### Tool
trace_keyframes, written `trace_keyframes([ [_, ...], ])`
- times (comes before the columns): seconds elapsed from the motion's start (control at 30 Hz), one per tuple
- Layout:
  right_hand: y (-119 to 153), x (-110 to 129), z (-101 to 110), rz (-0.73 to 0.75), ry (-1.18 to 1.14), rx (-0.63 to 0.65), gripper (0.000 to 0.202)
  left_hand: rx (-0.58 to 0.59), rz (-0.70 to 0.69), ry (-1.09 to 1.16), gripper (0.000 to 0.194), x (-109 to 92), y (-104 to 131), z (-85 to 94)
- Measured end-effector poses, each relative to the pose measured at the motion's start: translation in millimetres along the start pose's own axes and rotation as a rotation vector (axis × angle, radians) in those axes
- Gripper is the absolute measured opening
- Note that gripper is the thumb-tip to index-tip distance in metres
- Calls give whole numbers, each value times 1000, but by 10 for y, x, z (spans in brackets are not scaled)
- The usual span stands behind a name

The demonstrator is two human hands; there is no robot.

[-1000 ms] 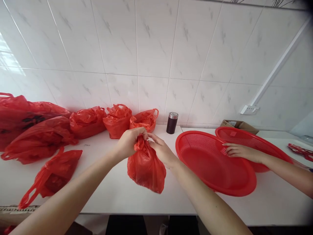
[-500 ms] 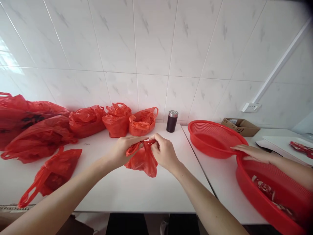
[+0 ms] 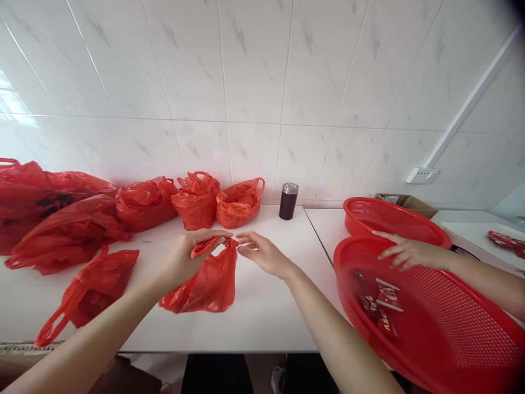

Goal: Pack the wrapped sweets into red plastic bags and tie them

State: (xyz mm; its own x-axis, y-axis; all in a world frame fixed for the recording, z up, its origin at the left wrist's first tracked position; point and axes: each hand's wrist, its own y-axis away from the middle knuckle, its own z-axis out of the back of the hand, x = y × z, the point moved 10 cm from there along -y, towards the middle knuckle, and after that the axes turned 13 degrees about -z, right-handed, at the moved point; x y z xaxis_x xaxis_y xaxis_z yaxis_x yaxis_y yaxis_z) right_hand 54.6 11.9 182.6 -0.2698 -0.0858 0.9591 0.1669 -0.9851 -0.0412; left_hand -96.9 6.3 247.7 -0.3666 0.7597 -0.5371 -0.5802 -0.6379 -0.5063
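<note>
My left hand (image 3: 191, 254) is closed on the handles of a red plastic bag (image 3: 209, 284), with a handle loop around the fingers. The bag hangs low over the white table, its body sagging to the left and its top twisted together. Beside the twisted top is my right hand (image 3: 264, 254), fingers apart and fingertips close to the plastic; whether they touch it I cannot tell. A smaller red bag (image 3: 100, 284) lies to the left. Behind, several filled red bags stand along the wall, including an open-topped one (image 3: 238, 205).
A dark tumbler (image 3: 288, 202) stands by the wall. On the right, another person's hand (image 3: 414, 253) rests at a red plastic basket (image 3: 459, 317) holding several red packets. Another red basket (image 3: 394, 210) and a cardboard box (image 3: 414, 205) lie behind it.
The bag in my left hand has moved left and spread out lower. My right hand has let go of the plastic. The front basket has come left and tilted; the rear one has shifted right.
</note>
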Motion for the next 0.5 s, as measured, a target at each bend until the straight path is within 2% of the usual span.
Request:
trace_keyframes([
  [0.03,-5,10,-101,11,-29,46,20,5,-22,1,31,-27,-8,-11],
  [0.07,-9,27,-123,22,-59,38,20,13,-41,9,30,-46,-13,-28],
  [0.17,29,164,81,107,-229,-147,17,35,-56,102,28,-30,-7,-123],
  [0.27,142,392,208,259,-320,-276,12,1,48,251,34,108,11,-255],
  [0.33,190,463,236,301,-309,-371,10,-14,114,312,38,181,10,-367],
  [0.4,185,385,309,254,-277,-515,9,3,134,304,39,202,-5,-471],
  [0.5,85,50,539,97,-243,-701,9,77,102,144,32,213,11,-557],
])
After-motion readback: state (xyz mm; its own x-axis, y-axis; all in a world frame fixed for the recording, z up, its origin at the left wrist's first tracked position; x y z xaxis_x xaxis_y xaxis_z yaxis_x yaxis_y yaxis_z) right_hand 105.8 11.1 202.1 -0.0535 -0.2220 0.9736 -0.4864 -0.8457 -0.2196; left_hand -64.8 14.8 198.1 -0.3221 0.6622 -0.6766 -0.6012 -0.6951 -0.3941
